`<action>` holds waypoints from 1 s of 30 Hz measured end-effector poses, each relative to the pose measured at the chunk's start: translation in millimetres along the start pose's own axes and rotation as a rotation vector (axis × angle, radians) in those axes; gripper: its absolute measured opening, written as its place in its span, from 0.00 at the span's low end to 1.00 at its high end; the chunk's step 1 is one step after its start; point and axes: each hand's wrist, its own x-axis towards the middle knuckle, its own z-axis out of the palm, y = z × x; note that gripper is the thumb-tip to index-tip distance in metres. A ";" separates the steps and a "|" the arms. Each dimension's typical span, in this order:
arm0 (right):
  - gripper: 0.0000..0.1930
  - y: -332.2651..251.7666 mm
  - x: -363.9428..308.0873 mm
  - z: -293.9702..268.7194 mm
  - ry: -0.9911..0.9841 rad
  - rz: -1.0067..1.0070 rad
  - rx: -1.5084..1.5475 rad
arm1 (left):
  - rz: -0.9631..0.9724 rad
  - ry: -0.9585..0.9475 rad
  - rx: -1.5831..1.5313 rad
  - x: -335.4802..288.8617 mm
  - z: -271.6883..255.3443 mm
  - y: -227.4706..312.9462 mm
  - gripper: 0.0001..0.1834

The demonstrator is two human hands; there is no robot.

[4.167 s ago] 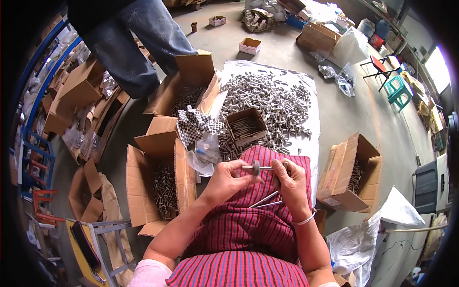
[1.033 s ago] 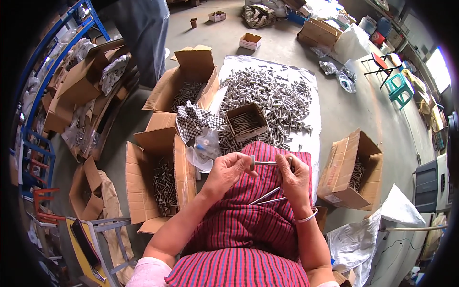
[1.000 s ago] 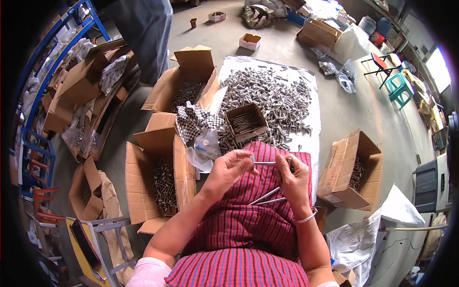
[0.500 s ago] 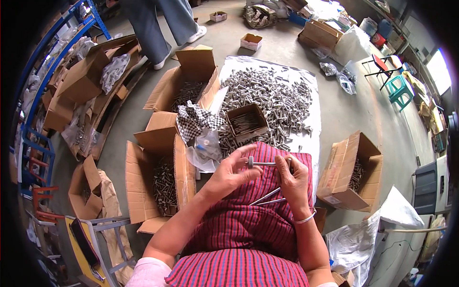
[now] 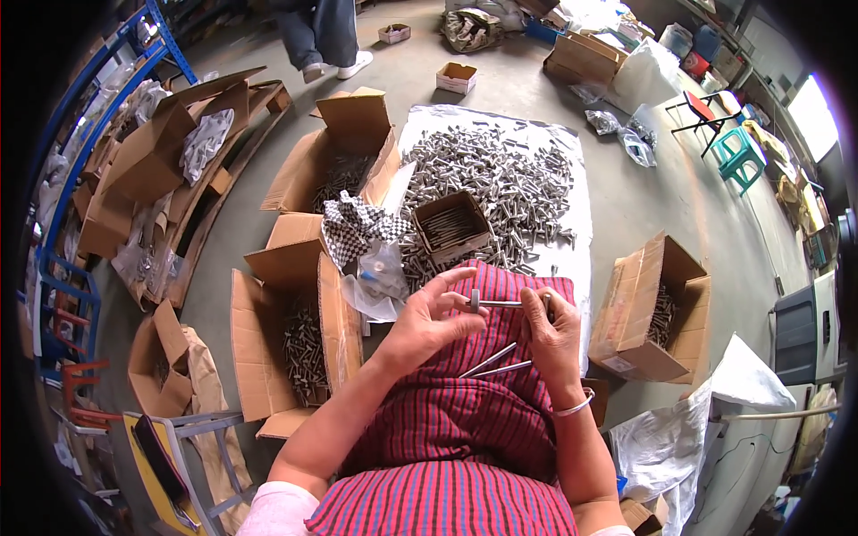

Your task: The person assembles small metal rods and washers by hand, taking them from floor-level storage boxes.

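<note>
In front of my lap, my right hand (image 5: 550, 332) pinches a thin metal rod (image 5: 502, 305) between thumb and fingers. A round, knurled-looking metal knob (image 5: 475, 301) sits at the rod's left end. My left hand (image 5: 431, 320) is around this knob with its fingers spread; whether a fingertip touches it is hard to tell. Below, two more slim metal rods (image 5: 490, 360) slant over the striped cloth (image 5: 429, 438) on my lap. Their right ends reach toward my right hand, and I cannot tell if its lower fingers touch them.
Many metal bolts (image 5: 500, 170) cover a white sheet (image 5: 579, 295) ahead. A small box (image 5: 453, 225) of rods stands among them. Open cartons of metal parts flank me, left (image 5: 344, 313) and right (image 5: 626, 313). A checkered cloth (image 5: 353, 228) lies between. Another person's legs (image 5: 322, 40) are at the far left.
The other person's legs have moved farther away. The whole view has shifted slightly. My hands stay around the rod and knob, with little change in their grip.
</note>
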 end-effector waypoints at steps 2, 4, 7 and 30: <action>0.14 -5.7 -2.4 -5.8 -0.010 0.010 0.016 | 0.130 -0.038 0.183 -2.1 2.8 -0.2 0.18; 0.14 -7.8 -4.8 -9.8 -0.018 0.020 0.031 | -0.038 -0.115 0.048 1.2 -6.9 6.9 0.19; 0.14 -7.9 -7.6 -10.5 0.004 -0.020 0.008 | -0.122 -0.047 -0.056 -4.1 7.6 8.0 0.18; 0.15 -13.6 -10.8 -12.5 0.028 -0.105 -0.074 | -0.010 -0.142 0.141 -5.2 6.7 5.3 0.20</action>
